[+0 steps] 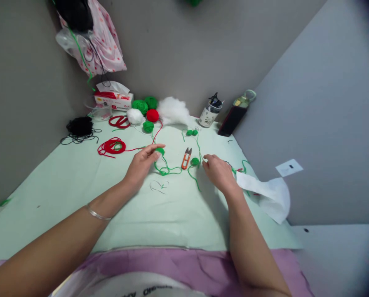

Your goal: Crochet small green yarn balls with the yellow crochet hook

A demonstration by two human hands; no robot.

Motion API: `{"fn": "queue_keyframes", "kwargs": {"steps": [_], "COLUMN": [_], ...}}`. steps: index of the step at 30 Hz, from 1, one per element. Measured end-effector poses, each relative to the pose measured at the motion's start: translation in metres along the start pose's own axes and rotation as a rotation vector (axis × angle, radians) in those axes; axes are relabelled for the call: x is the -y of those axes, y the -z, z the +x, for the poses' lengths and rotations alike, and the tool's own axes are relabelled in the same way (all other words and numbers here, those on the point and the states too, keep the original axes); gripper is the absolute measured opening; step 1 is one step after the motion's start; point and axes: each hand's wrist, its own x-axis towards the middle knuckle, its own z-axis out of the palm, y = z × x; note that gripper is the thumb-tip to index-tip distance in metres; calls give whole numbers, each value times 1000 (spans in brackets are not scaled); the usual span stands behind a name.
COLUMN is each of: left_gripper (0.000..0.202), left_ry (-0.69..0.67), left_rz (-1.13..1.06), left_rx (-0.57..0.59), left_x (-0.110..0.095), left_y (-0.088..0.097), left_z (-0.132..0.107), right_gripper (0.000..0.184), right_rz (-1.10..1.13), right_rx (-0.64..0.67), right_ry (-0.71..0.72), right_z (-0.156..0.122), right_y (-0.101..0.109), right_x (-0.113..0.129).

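My left hand [142,164] pinches a small green crocheted piece [160,151] between thumb and fingers. A loose tangle of green yarn [163,170] trails from it over the table. My right hand [217,170] has its fingers curled together, close beside a strand of green yarn [198,147]; whether it grips the strand is hidden. Between the hands lie orange thread snips [186,159], blades pointing away, and a small green ball [195,161] with a yarn tail. Two more little green balls [192,133] sit farther back. Thin white and green thread ends [159,187] lie nearer me.
At the back stand green yarn balls [140,107], a red ball [152,115], white stuffing [173,110], a tissue box [114,101], a pen cup [209,114] and a dark bottle [233,117]. Red cord [111,146] and black yarn [80,126] lie left; white paper [273,199] right.
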Motion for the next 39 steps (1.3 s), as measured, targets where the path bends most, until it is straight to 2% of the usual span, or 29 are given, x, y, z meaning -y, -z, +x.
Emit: {"fn": "queue_keyframes", "kwargs": {"steps": [2, 4, 6, 7, 9, 11, 13, 15, 16, 19, 22, 24, 26, 28, 30, 33, 35, 39], "left_gripper": [25, 26, 26, 26, 25, 25, 27, 28, 28, 28, 27, 27, 27, 26, 24, 23, 23, 25], "left_ry": [37, 51, 53, 52, 52, 63, 80, 94, 100, 125, 158, 164, 152, 124, 94, 61, 50, 42], "left_rz": [-35, -68, -98, -112, -136, -152, -162, -168, -169, -179, -191, -191, -186, -174, -161, -148, -149, -153], "left_rx": [26, 44, 64, 76, 100, 103, 73, 27, 8, -14, 1, 17, 29, 36, 44, 73, 89, 99], "left_x": [-3, -5, -6, -6, -6, -5, -4, -5, -5, -5, -6, -7, -7, -8, -8, -6, -4, -4], "left_y": [-3, -8, -16, -20, -26, -29, -27, -24, -23, -21, -24, -27, -28, -27, -27, -27, -28, -29], "left_z": [-3, -8, -13, -16, -21, -22, -22, -19, -18, -16, -18, -19, -20, -21, -22, -22, -22, -23], "right_gripper": [28, 30, 35, 40, 47, 52, 48, 30, 25, 30, 29, 30, 24, 20, 22, 36, 46, 45], "right_rz": [18, 141, 602, 763, 984, 1091, 1061, 932, 865, 780, 970, 1160, 1238, 1148, 962, 747, 707, 716], "right_rx": [-26, 13, 154, 201, 270, 359, 414, 388, 346, 159, 59, 105, 154, 113, 97, 255, 323, 256], "right_ry": [29, 97, 143, 146, 141, 105, 72, 70, 79, 133, 182, 151, 81, 38, 62, 189, 216, 164], "right_z": [0, -4, -10, -13, -19, -23, -24, -23, -21, -18, -19, -21, -21, -21, -20, -18, -18, -17], "right_y": [-7, -16, -27, -33, -45, -51, -52, -49, -46, -37, -31, -29, -28, -27, -26, -28, -31, -37], "right_x": [4, 16, 33, 43, 59, 68, 69, 64, 61, 56, 59, 62, 63, 61, 58, 55, 55, 57]}}
